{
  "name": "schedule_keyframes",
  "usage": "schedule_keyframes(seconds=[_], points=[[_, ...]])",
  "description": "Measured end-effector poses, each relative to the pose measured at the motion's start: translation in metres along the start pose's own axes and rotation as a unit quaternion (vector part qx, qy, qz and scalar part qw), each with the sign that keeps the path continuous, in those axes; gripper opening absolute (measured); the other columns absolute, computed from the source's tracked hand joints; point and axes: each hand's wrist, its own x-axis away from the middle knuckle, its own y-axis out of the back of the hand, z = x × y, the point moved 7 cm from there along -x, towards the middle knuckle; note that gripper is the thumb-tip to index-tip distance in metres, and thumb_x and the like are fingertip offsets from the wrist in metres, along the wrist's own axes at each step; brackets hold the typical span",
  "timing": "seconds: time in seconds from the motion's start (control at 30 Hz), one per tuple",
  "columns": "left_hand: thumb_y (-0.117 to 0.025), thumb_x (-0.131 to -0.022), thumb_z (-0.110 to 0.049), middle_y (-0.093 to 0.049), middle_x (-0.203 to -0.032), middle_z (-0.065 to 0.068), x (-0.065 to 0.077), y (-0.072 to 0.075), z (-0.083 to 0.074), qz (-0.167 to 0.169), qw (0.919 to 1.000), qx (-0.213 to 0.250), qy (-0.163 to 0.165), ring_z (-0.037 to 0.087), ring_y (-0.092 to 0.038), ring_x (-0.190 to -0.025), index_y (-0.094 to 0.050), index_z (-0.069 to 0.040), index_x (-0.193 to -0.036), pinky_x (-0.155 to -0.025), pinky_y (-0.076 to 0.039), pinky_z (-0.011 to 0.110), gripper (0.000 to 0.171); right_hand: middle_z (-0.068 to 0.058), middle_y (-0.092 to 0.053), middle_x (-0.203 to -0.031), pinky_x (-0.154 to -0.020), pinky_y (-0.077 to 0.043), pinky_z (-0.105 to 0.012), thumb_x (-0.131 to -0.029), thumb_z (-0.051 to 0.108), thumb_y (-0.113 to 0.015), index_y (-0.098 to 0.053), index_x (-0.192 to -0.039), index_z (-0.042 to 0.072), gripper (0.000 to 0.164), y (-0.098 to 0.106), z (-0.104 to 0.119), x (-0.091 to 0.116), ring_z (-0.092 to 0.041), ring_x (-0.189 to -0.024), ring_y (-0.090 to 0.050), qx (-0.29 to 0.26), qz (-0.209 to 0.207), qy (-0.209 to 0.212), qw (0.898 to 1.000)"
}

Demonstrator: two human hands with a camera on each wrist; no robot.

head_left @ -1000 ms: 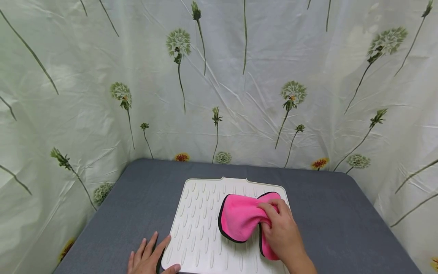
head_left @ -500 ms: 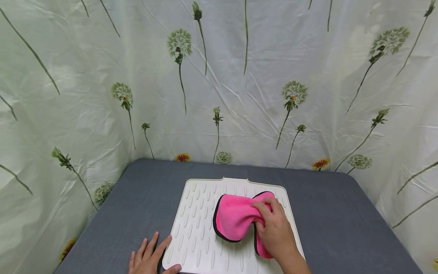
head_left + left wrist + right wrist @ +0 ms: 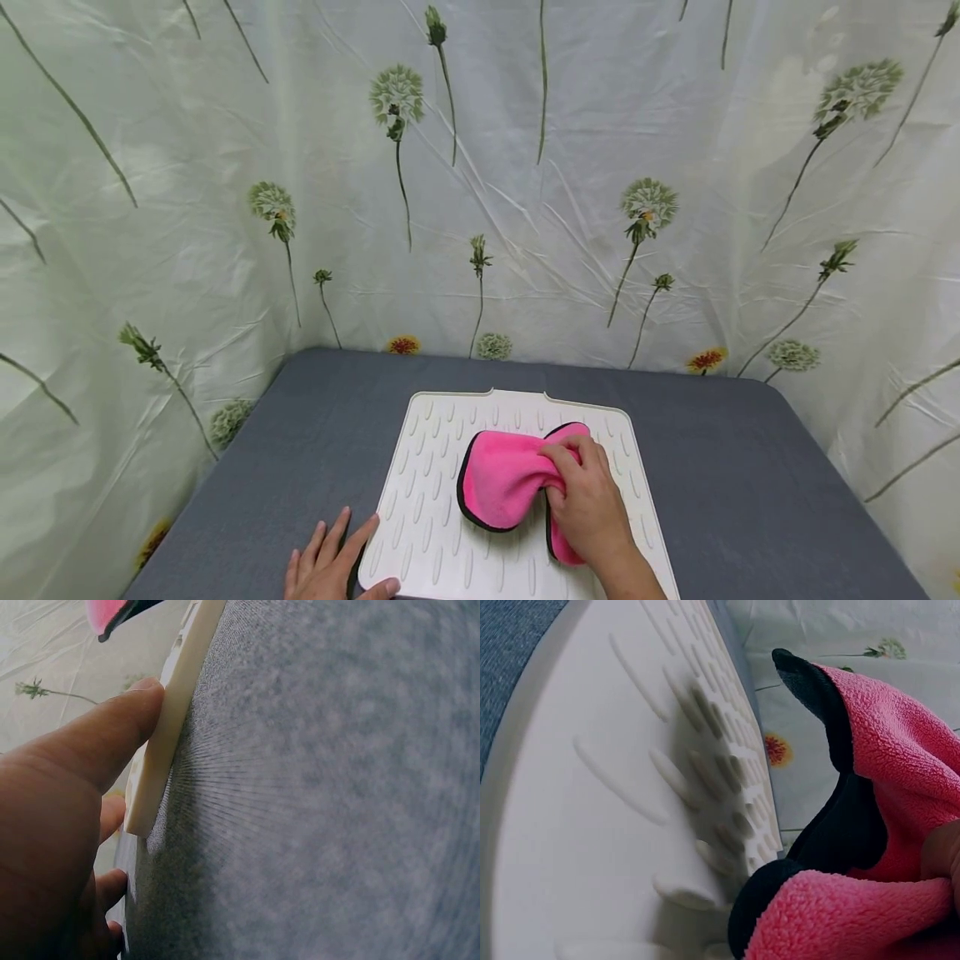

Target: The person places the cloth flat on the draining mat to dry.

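My right hand (image 3: 588, 504) grips a bunched pink cloth (image 3: 501, 479) with black edging over the right half of a white ridged mat (image 3: 431, 500). In the right wrist view the cloth (image 3: 900, 735) hangs in folds beside the mat's raised ridges (image 3: 630, 795), and part of it casts a shadow there. My left hand (image 3: 326, 558) lies with spread fingers at the mat's front left corner. Its thumb (image 3: 120, 731) rests on the mat's edge (image 3: 176, 705) in the left wrist view, while other fingers reach past the corner onto the grey surface.
A dark grey cloth-covered table (image 3: 735, 483) extends around the mat on both sides and behind it. Behind the table hangs a pale curtain (image 3: 555, 208) printed with dandelions and other flowers.
My right hand has moved left across the mat with the pink cloth, uncovering more of the mat's right side. The left hand has stayed at the corner.
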Motion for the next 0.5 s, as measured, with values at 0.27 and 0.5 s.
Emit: schedule_keyframes(seconds=[0.27, 0.5], points=[[-0.050, -0.061, -0.083, -0.025, -0.148, 0.016, -0.001, 0.000, 0.000, 0.008, 1.0000, 0.005, 0.000, 0.047, -0.011, -0.132, -0.044, -0.028, -0.137, -0.096, -0.001, 0.066, 0.094, -0.003, -0.050, -0.102, -0.071, -0.050, -0.038, -0.066, 0.002, -0.068, -0.065, -0.101, 0.018, 0.039, -0.012, 0.006, 0.002, -0.021, -0.097, -0.046, -0.014, 0.013, 0.005, 1.000], [-0.050, -0.059, -0.084, -0.026, -0.148, 0.016, 0.000, 0.000, 0.000, 0.007, 1.0000, 0.002, 0.002, 0.047, -0.011, -0.132, -0.044, -0.029, -0.137, -0.096, -0.001, 0.066, 0.095, -0.002, -0.050, -0.106, -0.071, -0.050, -0.034, -0.062, 0.005, -0.072, -0.064, -0.104, 0.020, 0.045, -0.024, 0.009, 0.005, -0.019, -0.100, -0.046, -0.013, 0.044, 0.007, 0.999]])
